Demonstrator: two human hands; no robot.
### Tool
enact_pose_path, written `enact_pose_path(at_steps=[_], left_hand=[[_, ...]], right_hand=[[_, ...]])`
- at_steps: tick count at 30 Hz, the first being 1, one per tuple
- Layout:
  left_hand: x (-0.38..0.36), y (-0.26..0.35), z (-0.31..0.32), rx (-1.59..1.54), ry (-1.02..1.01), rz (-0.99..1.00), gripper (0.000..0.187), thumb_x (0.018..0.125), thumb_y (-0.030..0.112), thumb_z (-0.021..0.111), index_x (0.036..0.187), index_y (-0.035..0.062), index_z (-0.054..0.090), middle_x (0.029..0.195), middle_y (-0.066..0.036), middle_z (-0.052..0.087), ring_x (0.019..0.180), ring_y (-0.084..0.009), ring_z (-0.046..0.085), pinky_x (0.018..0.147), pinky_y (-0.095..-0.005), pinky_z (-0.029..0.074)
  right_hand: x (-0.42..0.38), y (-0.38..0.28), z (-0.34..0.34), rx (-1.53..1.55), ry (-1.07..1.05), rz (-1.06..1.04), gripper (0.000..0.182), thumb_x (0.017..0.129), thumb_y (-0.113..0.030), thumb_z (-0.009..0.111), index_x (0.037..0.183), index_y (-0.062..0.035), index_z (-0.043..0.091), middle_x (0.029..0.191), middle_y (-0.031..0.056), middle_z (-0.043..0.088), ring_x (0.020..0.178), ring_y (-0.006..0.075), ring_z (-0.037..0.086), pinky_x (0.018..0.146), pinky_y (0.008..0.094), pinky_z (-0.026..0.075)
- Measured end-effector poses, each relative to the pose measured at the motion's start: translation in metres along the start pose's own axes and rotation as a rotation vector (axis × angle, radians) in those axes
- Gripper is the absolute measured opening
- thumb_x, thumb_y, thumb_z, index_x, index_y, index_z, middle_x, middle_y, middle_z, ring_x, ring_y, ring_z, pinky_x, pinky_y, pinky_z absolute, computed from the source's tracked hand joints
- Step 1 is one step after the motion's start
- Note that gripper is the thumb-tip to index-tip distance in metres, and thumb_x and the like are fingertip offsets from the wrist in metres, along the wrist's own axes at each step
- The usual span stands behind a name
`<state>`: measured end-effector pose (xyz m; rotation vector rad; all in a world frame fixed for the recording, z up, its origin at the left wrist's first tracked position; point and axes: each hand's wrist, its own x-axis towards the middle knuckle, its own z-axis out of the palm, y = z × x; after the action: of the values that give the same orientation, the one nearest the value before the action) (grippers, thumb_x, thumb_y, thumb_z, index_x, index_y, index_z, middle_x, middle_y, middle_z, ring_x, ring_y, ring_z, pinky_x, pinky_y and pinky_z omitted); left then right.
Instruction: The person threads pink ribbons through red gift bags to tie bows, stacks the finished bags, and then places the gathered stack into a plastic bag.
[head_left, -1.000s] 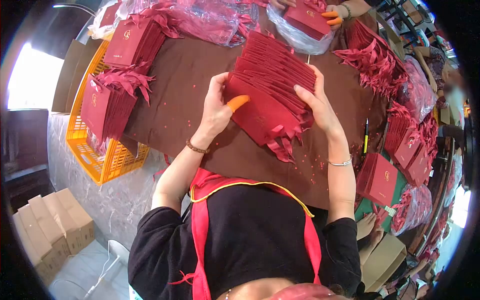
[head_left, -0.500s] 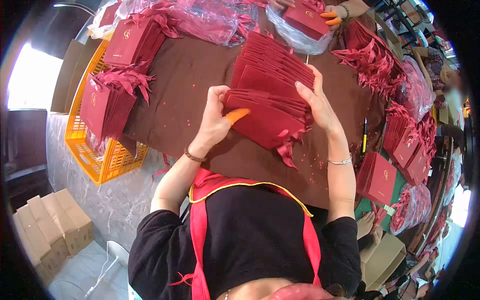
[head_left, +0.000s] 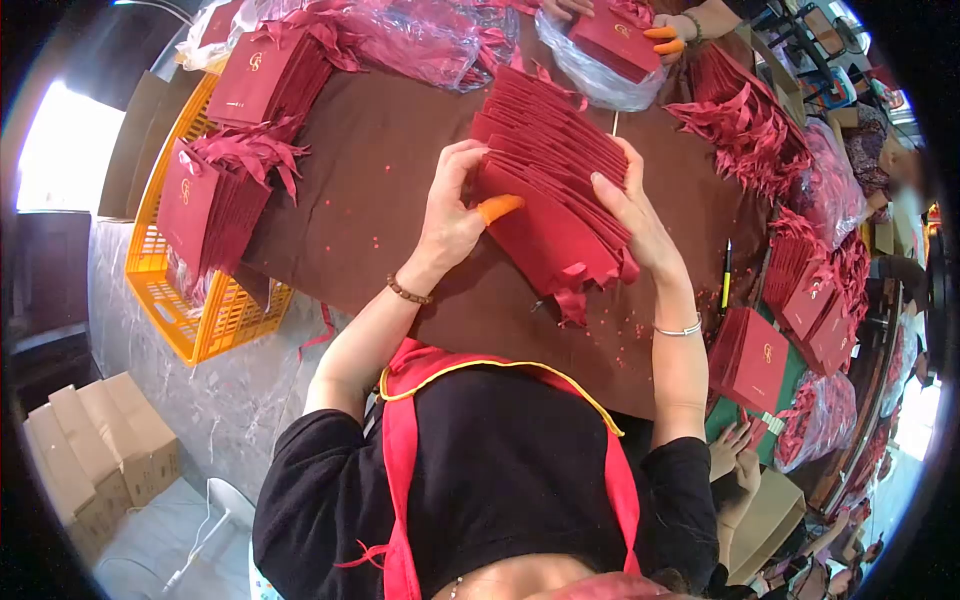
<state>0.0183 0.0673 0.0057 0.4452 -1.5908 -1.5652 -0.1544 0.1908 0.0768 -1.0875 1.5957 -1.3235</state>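
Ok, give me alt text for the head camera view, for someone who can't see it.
A person's left hand and right hand grip a fanned stack of dark red paper bags over a brown table. The left thumb wears an orange finger cot. More red bags fill a yellow crate, and another person's hand works at the far end.

**Around the Brown Worktable**

A yellow plastic crate (head_left: 175,300) sits at the table's edge, packed with red gift bags (head_left: 200,215); another stack (head_left: 268,75) lies beyond it. Cardboard boxes (head_left: 95,450) stand on the floor. A pen (head_left: 727,275) rests near loose red ribbons (head_left: 750,125). Across the table, a co-worker's hand (head_left: 672,30) with orange finger cots holds a plastic-wrapped bundle (head_left: 610,50).
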Motion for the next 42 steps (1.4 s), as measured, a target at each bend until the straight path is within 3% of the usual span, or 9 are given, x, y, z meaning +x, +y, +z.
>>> enact_pose_path(at_steps=[8,14,20,24,28,31,35,38,42], left_hand=[[0.008,0.013,-0.022,-0.008,-0.292,-0.087,0.029,0.066,-0.001,0.077,0.088,0.0031,0.058,0.092,-0.002,0.057,0.087,-0.0107,0.054,0.080,-0.0251,0.044],[0.002,0.018,-0.039,-0.259,-0.295,-0.174,0.032,0.066,-0.004,0.076,0.092,0.0026,0.059,0.092,-0.003,0.058,0.089,-0.0113,0.056,0.082,-0.0262,0.045],[0.017,0.003,-0.031,-0.015,-0.023,-0.039,0.051,0.066,-0.002,0.076,0.111,0.0006,0.052,0.126,-0.007,0.039,0.112,-0.0151,0.045,0.094,-0.0283,0.041],[0.022,-0.010,-0.021,-0.108,-0.152,0.009,0.109,0.061,0.002,0.081,0.141,0.0108,0.008,0.148,-0.018,0.013,0.136,-0.0271,0.018,0.110,-0.0391,0.019],[0.039,-0.009,-0.028,-0.111,-0.257,-0.041,0.133,0.055,0.010,0.086,0.143,0.0128,-0.013,0.149,-0.024,0.003,0.139,-0.0283,0.004,0.111,-0.0395,0.011],[0.057,0.008,-0.034,0.208,-0.386,-0.021,0.126,0.054,0.008,0.087,0.144,0.0071,-0.002,0.145,-0.022,0.021,0.137,-0.0273,0.017,0.110,-0.0362,0.016],[0.062,0.009,-0.030,-0.016,-0.385,-0.239,0.099,0.056,0.003,0.085,0.135,0.0020,0.024,0.129,-0.012,0.043,0.120,-0.0209,0.041,0.102,-0.0345,0.033],[0.055,-0.003,-0.030,-0.122,-0.325,-0.270,0.095,0.057,0.001,0.084,0.132,0.0023,0.027,0.127,-0.012,0.044,0.118,-0.0208,0.043,0.100,-0.0337,0.036],[0.052,0.001,-0.028,-0.027,-0.339,-0.191,0.089,0.062,0.002,0.081,0.133,0.0025,0.027,0.128,-0.011,0.044,0.120,-0.0199,0.041,0.102,-0.0337,0.033]], right_hand=[[0.004,-0.001,-0.003,0.135,0.009,0.027,0.058,0.093,-0.033,0.047,0.134,-0.0020,0.021,0.129,0.0114,0.037,0.122,0.0181,0.034,0.105,0.0324,0.025],[0.009,0.004,-0.004,0.180,0.045,0.051,0.055,0.094,-0.032,0.047,0.133,-0.0019,0.023,0.129,0.0110,0.039,0.121,0.0172,0.035,0.104,0.0315,0.025],[0.005,-0.001,-0.001,0.095,0.006,0.031,0.054,0.094,-0.030,0.045,0.134,-0.0020,0.022,0.128,0.0097,0.038,0.122,0.0168,0.034,0.105,0.0312,0.024],[0.003,0.007,-0.001,0.145,-0.011,0.045,0.053,0.095,-0.031,0.045,0.134,-0.0024,0.023,0.128,0.0090,0.038,0.122,0.0163,0.033,0.105,0.0305,0.024],[0.001,0.008,0.000,0.066,-0.001,0.028,0.050,0.095,-0.033,0.043,0.133,-0.0043,0.027,0.127,0.0088,0.037,0.122,0.0159,0.033,0.104,0.0295,0.024],[-0.001,0.010,0.000,0.078,-0.020,0.046,0.051,0.095,-0.032,0.044,0.134,-0.0050,0.026,0.128,0.0092,0.036,0.122,0.0166,0.032,0.104,0.0305,0.024],[-0.010,0.015,-0.002,0.116,-0.056,-0.031,0.053,0.095,-0.028,0.042,0.138,-0.0053,0.022,0.132,0.0102,0.034,0.124,0.0175,0.030,0.105,0.0313,0.022],[-0.022,0.024,0.000,0.258,-0.017,-0.227,0.155,0.029,-0.063,0.080,0.143,-0.0069,-0.008,0.149,0.0160,0.006,0.138,0.0265,0.009,0.112,0.0374,0.009],[-0.033,0.036,0.016,-0.113,0.002,-0.273,0.152,0.036,-0.043,0.090,0.142,-0.0063,-0.013,0.150,0.0176,-0.002,0.139,0.0275,0.005,0.112,0.0387,0.009]])
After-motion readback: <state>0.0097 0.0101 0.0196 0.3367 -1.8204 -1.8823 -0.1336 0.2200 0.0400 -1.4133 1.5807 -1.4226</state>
